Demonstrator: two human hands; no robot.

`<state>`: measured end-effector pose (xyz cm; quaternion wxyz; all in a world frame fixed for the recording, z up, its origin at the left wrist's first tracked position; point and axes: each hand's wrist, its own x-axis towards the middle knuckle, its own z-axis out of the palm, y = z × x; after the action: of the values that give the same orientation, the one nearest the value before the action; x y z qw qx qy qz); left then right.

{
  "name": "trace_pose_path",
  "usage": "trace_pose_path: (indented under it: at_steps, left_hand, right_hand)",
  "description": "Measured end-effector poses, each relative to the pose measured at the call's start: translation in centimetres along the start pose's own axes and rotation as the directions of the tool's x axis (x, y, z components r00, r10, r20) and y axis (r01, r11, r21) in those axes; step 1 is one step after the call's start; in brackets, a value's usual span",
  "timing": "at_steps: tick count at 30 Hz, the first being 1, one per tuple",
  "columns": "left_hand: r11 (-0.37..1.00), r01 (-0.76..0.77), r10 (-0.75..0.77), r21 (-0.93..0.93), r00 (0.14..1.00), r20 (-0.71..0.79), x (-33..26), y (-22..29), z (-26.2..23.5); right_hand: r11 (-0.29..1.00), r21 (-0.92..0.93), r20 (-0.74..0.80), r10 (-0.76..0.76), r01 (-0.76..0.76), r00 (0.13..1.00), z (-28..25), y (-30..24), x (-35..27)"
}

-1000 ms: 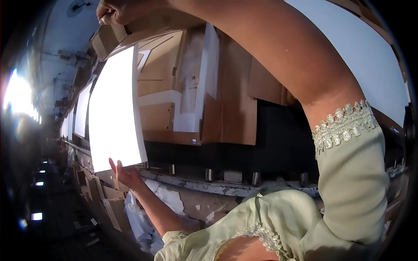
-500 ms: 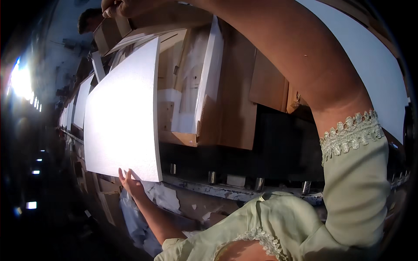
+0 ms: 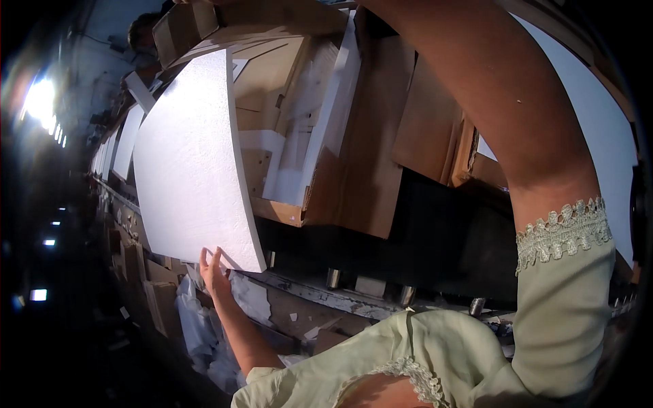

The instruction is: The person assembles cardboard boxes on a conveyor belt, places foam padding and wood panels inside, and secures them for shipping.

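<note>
My left hand (image 3: 215, 275) pinches the near edge of a white foam sheet (image 3: 190, 156), its fingers on the upper face. The sheet slants over the left part of an open cardboard carton (image 3: 282, 212) and bows slightly. Inside the carton lie pale wood-coloured panels (image 3: 269, 78) and white pieces, partly hidden by the sheet. My right arm (image 3: 503, 88) reaches far across the carton. Only a sliver of my right hand (image 3: 198, 2) shows at the top edge, by a raised cardboard flap (image 3: 185, 32); its fingers are cut off.
The carton rests on a black surface (image 3: 442, 231) edged by a rail with short metal posts (image 3: 333, 278). More cardboard (image 3: 425, 129) stands to the right. Plastic wrap (image 3: 197, 319) and scraps lie below the rail. Another person's dark hair (image 3: 141, 30) shows at the far left.
The foam sheet's near edge has moved right and slightly away with my left hand, and the sheet now bows. My right hand has moved up, mostly out of view.
</note>
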<state>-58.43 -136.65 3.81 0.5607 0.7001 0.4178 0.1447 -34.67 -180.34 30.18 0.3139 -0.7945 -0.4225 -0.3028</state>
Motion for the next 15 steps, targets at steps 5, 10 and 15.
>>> trace_pose_path:
  at_steps: [5, 10, 15]
  left_hand:
    - [0.431, -0.685, 0.837, 0.588, 0.547, 0.023, -0.5, 3.2, 5.1]
    - [0.104, -0.977, 0.803, 0.186, 0.192, 0.564, -3.3, 13.2, 19.4]
    - [-0.393, -0.718, 0.594, 0.575, 0.279, 0.755, 2.9, 15.8, 29.6]
  right_hand:
    - [0.998, 0.024, -0.018, -0.05, 0.051, 0.999, 1.1, 0.3, 1.0]
    - [0.998, -0.01, 0.005, -0.068, 0.068, 0.998, 2.2, 0.7, 2.0]
    - [0.998, -0.037, -0.004, -0.058, 0.058, 0.998, 3.0, -0.3, 3.0]
